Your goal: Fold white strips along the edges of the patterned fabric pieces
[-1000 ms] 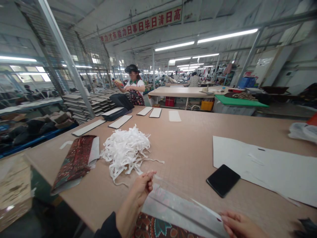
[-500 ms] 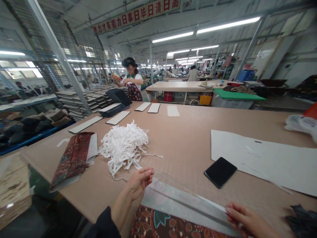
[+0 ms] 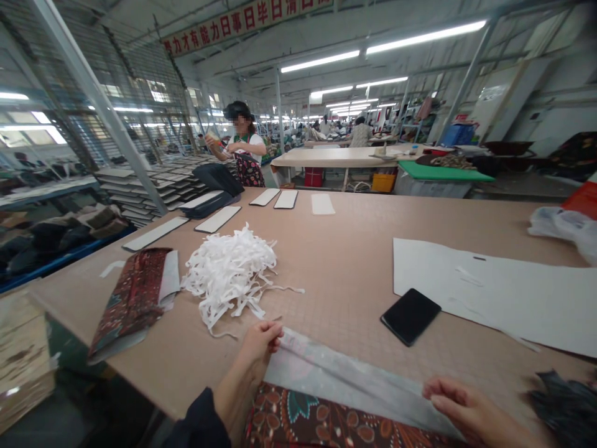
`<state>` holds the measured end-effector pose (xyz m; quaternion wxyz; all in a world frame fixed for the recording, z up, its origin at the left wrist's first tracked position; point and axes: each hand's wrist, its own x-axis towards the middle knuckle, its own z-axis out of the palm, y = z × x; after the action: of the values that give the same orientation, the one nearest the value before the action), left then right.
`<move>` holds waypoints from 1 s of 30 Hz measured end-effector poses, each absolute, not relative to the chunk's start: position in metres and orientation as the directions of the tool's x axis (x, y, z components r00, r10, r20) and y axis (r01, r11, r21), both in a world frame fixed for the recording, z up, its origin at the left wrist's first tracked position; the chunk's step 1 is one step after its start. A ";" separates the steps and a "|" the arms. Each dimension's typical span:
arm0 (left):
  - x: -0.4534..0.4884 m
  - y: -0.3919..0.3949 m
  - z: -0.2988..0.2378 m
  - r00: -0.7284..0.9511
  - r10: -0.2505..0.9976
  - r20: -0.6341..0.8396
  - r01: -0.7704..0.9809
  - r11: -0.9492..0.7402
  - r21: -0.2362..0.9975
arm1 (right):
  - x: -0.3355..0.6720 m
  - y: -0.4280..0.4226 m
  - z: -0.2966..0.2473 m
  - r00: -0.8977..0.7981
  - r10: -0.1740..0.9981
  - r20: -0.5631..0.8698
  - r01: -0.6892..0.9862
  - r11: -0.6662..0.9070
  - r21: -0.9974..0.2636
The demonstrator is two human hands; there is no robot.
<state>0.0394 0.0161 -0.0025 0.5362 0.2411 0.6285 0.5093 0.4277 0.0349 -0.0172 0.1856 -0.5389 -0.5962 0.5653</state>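
Note:
Brown floral fabric point(image 3: 317, 414) lies at the table's near edge, its pale backing band point(image 3: 345, 367) turned up along the far side. My left hand point(image 3: 262, 341) is closed in a pinch at the band's far left corner, where a thin tip pokes out from the fingers. At the band's right end, my right hand point(image 3: 454, 401) is closed, thumb and forefinger together. A thin white strip runs between the hands along the band's edge, hard to tell from the backing now. Beyond my left hand sits a heap of white strips point(image 3: 231, 270).
A black tablet point(image 3: 410, 316) lies right of centre, beside a large white sheet point(image 3: 504, 292). Folded patterned fabric point(image 3: 130, 298) rests at left. Several pale panels point(image 3: 218, 219) lie along the far edge. A co-worker point(image 3: 245, 146) stands beyond the table.
The strip stretched above the band between my hands has come down toward the band's edge. My left hand has shifted slightly left and down. The whole view has shifted slightly.

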 end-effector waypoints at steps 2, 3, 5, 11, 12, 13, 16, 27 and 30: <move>0.039 0.016 -0.002 -0.290 0.847 -0.445 -0.255 0.380 0.889 | 0.433 0.039 -0.027 -0.374 0.870 -0.321 0.454 -0.130 -0.881; 0.039 0.016 -0.002 -0.278 0.847 -0.453 -0.254 0.390 0.885 | 0.436 0.041 -0.032 -0.368 0.874 -0.317 0.480 -0.113 -0.870; 0.040 0.016 -0.002 -0.254 0.849 -0.464 -0.236 0.410 0.881 | 0.440 0.044 -0.040 -0.346 0.886 -0.310 0.523 -0.092 -0.847; 0.043 0.015 -0.013 -0.269 0.864 -0.426 -0.034 0.433 0.901 | 0.446 0.046 -0.054 -0.313 0.937 -0.153 0.620 0.079 -0.781; 0.044 0.015 -0.017 -0.279 0.868 -0.410 0.026 0.434 0.901 | 0.446 0.046 -0.057 -0.301 0.941 -0.152 0.649 0.086 -0.756; 0.044 0.015 -0.020 -0.291 0.873 -0.392 0.094 0.433 0.896 | 0.446 0.045 -0.059 -0.293 0.944 -0.153 0.674 0.090 -0.733; 0.044 0.015 -0.030 -0.319 0.897 -0.305 0.320 0.405 0.856 | 0.447 0.042 -0.065 -0.274 0.945 -0.182 0.730 0.081 -0.678; 0.049 0.016 -0.036 -0.288 0.940 -0.182 0.766 0.340 0.545 | 0.449 0.043 -0.070 -0.206 0.943 -0.262 0.825 0.023 -0.565; 0.052 0.018 -0.034 -0.292 0.937 -0.192 0.812 0.349 0.467 | 0.447 0.043 -0.068 -0.199 0.940 -0.278 0.842 0.019 -0.539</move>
<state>0.0520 0.0177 -0.0341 0.2202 0.5527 0.7912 0.1416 0.4471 0.0429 -0.0680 0.0786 -0.6278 -0.7093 0.3106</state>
